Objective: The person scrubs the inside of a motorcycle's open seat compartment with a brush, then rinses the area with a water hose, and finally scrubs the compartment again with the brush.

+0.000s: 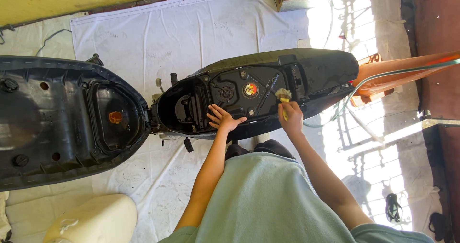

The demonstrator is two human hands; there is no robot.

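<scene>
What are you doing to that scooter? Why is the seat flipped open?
A person leans over a black scooter body whose seat is swung open to the left. Their left hand rests flat on the edge of the storage tub. Their right hand grips a small yellow-handled brush, its bristles up by the open panel near the round orange cap. A white sheet lies underneath.

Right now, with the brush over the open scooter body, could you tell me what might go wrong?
1. The brush in the right hand works beside the round orange-centred fitting; loosened dirt could fall into it.
2. The left hand rests on the rim of the black compartment; it might slip in.
3. The hose trails close to the right arm and could snag.
</scene>
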